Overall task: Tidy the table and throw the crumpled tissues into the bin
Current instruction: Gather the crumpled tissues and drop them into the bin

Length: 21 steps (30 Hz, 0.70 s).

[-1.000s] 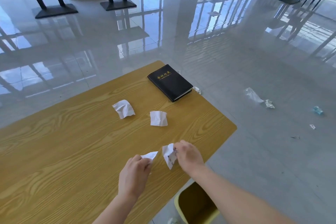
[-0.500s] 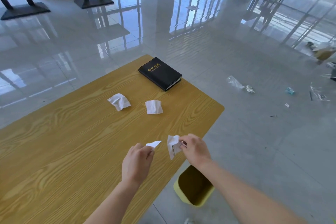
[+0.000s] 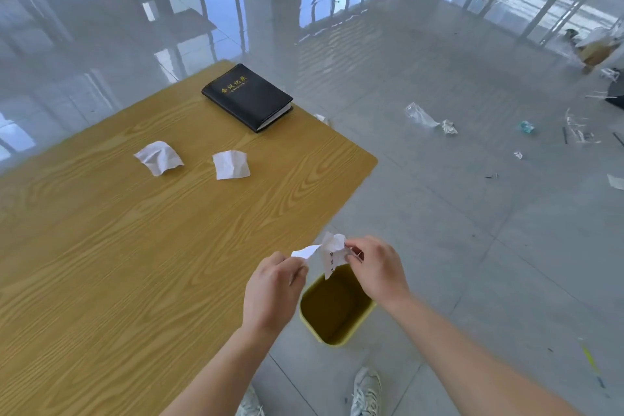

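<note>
Two hands, left hand [image 3: 271,294] and right hand [image 3: 380,268], pinch crumpled white tissues [image 3: 332,255] above the yellow bin [image 3: 332,309].

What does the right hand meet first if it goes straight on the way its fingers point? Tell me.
The right hand points leftward, pinching a crumpled tissue. Straight on, that tissue would likely meet the left hand and the small piece it pinches first, though depth between them is unclear.

Matt wood-grain yellow table [image 3: 135,246]; crinkled white paper tissues [image 3: 158,157]; black leather-look notebook [image 3: 248,96]; smooth yellow plastic bin [image 3: 337,338]; glossy tiled floor [image 3: 439,44].
</note>
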{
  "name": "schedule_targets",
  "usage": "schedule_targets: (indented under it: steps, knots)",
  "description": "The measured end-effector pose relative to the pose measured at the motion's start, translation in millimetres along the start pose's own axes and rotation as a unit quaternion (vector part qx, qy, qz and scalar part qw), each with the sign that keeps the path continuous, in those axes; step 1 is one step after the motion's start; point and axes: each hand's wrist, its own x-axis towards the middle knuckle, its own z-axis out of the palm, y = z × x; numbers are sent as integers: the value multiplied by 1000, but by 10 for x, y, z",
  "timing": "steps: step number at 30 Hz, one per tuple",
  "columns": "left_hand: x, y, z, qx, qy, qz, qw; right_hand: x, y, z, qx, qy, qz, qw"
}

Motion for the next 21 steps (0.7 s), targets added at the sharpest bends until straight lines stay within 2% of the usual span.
schedule_targets:
  steps: [5,8,15,21]
  knots:
    - [0,372,528,16,-38,4,999,52,606,-68,21,-20,35,999]
    - [46,395,901,29,-56,-24,998,156,984,50,26,-43,61,997]
    - [22,-64,1947,64,-132,-104,984,201,1937,761,16,-126,122,984]
    - [-39,-545,2775,86,-186,-160,966,228,2639,1398,-1,-158,156,975]
